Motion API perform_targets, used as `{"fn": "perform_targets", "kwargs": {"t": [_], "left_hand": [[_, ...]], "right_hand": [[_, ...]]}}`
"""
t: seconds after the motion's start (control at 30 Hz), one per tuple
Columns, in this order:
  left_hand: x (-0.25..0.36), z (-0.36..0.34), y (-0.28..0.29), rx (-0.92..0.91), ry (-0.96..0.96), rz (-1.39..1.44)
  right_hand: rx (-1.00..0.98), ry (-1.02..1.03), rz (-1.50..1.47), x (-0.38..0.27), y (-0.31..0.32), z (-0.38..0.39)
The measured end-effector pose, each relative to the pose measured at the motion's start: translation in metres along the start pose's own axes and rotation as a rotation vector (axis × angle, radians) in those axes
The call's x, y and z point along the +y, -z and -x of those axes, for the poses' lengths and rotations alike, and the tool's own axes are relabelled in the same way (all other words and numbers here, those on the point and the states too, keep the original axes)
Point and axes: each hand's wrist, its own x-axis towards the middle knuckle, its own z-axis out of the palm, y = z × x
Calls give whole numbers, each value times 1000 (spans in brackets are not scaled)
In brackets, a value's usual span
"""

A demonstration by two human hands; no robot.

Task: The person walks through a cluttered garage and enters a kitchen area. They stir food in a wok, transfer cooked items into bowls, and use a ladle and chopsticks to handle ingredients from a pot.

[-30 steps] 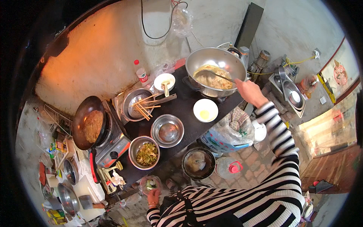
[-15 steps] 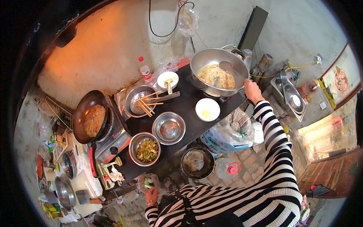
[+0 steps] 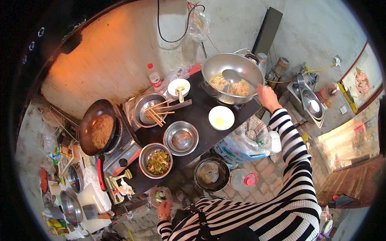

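The right hand (image 3: 267,97) is closed around the handle of a long metal cooking tool (image 3: 232,75), right by the pot's edge. The left hand (image 3: 165,209), down low, pinches the near edge of a clear bowl (image 3: 169,194).

The biggest thing is the dark table (image 3: 197,104). At its far right end sits the big silver pot (image 3: 217,66). Pale noodles (image 3: 240,88) lie in it, and the tool's wide gray end is in there too. At the left is a dark wok (image 3: 87,127) with flat brown food (image 3: 102,131) inside.

Three steel bowls are between them: the middle one (image 3: 181,127) is shiny, the near one (image 3: 141,161) has green food, and the far one (image 3: 137,110) has chopsticks across it. A white bowl (image 3: 221,109) with something yellow sits near the pot. The smallest things are green and white bits (image 3: 160,194) in the clear bowl.
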Motion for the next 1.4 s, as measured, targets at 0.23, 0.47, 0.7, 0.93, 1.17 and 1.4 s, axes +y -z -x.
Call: {"fn": "perform_targets", "kwargs": {"t": [0.23, 0.47, 0.7, 0.93, 1.17, 1.4], "left_hand": [[-45, 3, 8, 22, 77, 196], [-48, 13, 10, 66, 84, 194], [-17, -5, -8, 13, 11, 96], [-42, 8, 15, 160, -63, 256], [-61, 20, 28, 257, 100, 353], [-20, 13, 9, 171, 1, 234]], "right_hand": [[-27, 62, 108, 19, -34, -42], [-117, 303, 378, -52, 91, 39], [-21, 56, 324, 1, 25, 11], [-41, -57, 31, 7, -10, -7], [-80, 78, 105, -51, 42, 59], [24, 12, 277, 11, 13, -2]]}}
